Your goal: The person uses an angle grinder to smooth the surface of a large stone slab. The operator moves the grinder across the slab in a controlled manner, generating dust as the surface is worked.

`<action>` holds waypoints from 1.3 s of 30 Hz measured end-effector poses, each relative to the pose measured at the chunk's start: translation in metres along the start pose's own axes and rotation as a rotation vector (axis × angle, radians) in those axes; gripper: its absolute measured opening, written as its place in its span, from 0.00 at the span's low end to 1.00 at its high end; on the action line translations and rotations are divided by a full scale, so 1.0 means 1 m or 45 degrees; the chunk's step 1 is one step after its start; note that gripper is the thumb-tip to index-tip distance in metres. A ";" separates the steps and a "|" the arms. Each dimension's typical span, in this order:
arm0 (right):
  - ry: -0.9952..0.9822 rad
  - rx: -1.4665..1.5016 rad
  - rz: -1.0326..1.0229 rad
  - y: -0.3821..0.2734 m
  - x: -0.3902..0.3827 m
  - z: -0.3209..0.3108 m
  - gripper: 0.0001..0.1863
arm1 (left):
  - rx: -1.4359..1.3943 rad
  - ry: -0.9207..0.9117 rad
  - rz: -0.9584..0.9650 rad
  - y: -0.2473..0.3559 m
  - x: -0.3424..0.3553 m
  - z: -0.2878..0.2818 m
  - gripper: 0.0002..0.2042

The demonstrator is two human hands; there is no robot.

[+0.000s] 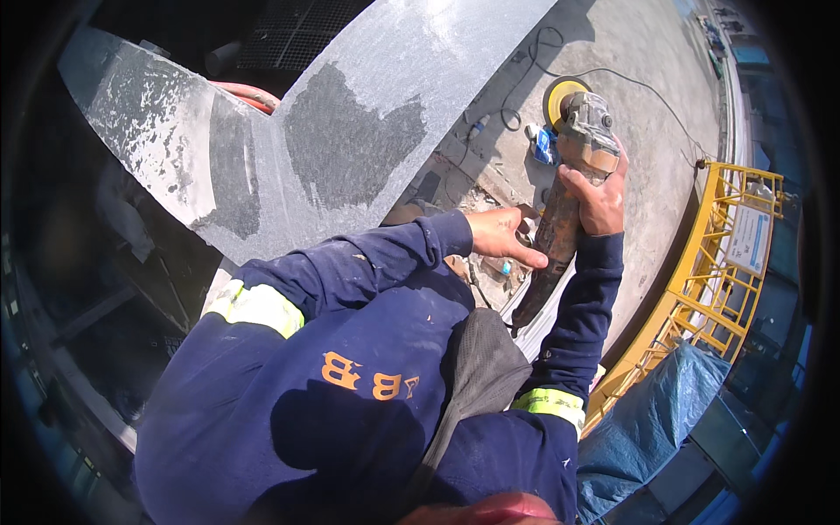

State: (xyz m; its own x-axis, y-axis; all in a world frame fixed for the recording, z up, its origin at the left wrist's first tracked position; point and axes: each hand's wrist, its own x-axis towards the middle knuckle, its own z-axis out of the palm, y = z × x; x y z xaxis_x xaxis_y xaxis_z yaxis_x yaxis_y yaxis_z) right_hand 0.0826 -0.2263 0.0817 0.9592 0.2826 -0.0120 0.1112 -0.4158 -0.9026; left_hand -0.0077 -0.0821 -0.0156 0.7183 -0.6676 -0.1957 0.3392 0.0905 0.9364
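Note:
My right hand is wrapped round the body of a worn, dusty angle grinder. The grinder is tilted, its round disc with a yellow face pointing up and away from me. From the left, my left hand meets the same body lower down, its thumb lying on the casing and its other fingers partly hidden. To the left of both hands stretches a large grey forked panel, with darker smooth patches and a mottled white area. The disc is apart from this panel.
A black cable trails over the concrete floor. A blue-and-white packet lies near the disc. Yellow railing runs along the right, with a blue tarp below. A red hose shows behind the panel's fork.

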 end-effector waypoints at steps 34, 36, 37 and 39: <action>0.338 -0.104 0.260 0.049 0.106 0.001 0.30 | -0.424 0.612 0.096 0.050 0.119 -0.074 0.33; 0.296 -0.138 0.324 0.048 0.106 0.003 0.32 | -0.509 0.619 0.058 0.047 0.122 -0.070 0.33; 0.314 -0.163 0.320 0.049 0.105 0.005 0.33 | -0.572 0.623 0.030 0.046 0.124 -0.068 0.34; 0.327 -0.235 0.315 0.050 0.105 0.007 0.34 | -0.660 0.685 0.079 0.045 0.126 -0.066 0.35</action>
State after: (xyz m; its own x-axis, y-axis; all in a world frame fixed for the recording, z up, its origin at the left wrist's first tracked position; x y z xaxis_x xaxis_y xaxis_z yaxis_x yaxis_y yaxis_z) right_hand 0.1876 -0.2116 0.0320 0.9940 -0.0613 -0.0905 -0.1091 -0.5989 -0.7934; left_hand 0.1377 -0.1135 -0.0174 0.8981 -0.2089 -0.3871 0.4358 0.5417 0.7187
